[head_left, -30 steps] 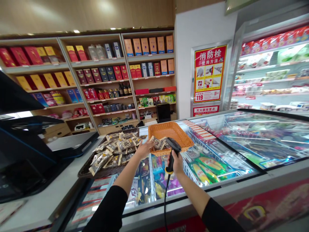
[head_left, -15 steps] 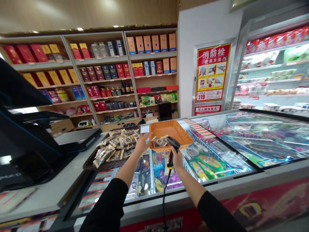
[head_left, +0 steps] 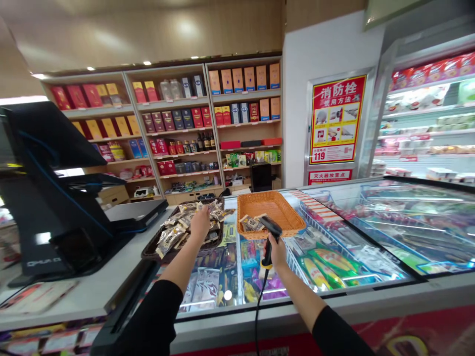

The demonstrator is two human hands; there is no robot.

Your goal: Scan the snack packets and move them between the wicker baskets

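My left hand (head_left: 200, 223) is over the dark woven basket (head_left: 147, 248), its fingers closed at a small clear-and-beige snack packet (head_left: 214, 205) among several others heaped there. The fingertips are partly hidden. In my right hand (head_left: 277, 251) is a black handheld barcode scanner (head_left: 269, 237), gripped by its handle, with a cable (head_left: 259, 306) hanging down. The scanner's head is at the near edge of the orange woven basket (head_left: 272, 205). A few of the same packets (head_left: 252, 223) lie in that basket's near left corner.
Both baskets rest on a glass-topped chest freezer (head_left: 319, 291) full of packaged goods. On the left, a black checkout terminal (head_left: 55, 198) stands on a white counter (head_left: 92, 277). Shelves of boxes (head_left: 174, 121) line the back wall, and a lit fridge (head_left: 426, 128) is at right.
My left hand has moved left, from the orange basket to the packets in the dark basket, and its fingers have closed. My right hand still holds the scanner. The view has shifted slightly left.
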